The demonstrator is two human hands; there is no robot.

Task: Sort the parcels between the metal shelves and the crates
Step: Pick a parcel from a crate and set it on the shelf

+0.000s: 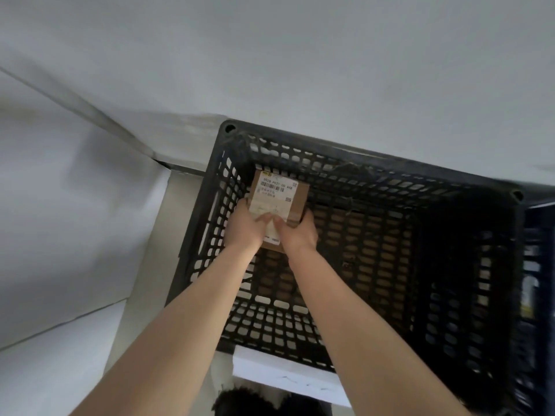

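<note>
A small brown cardboard parcel (283,197) with a white barcode label sits in the far left corner of a black lattice plastic crate (375,163). Both my arms reach down into the crate. My left hand (244,225) grips the parcel's near left edge, thumb on the label. My right hand (298,231) grips its near right edge, fingers curled round the side. The rest of the crate floor shows nothing but its brown slotted bottom.
The crate stands against a white wall (300,70), with another white wall panel (60,205) at the left. A dark blue crate (540,265) adjoins on the right. A white surface (288,376) lies below the crate's near rim.
</note>
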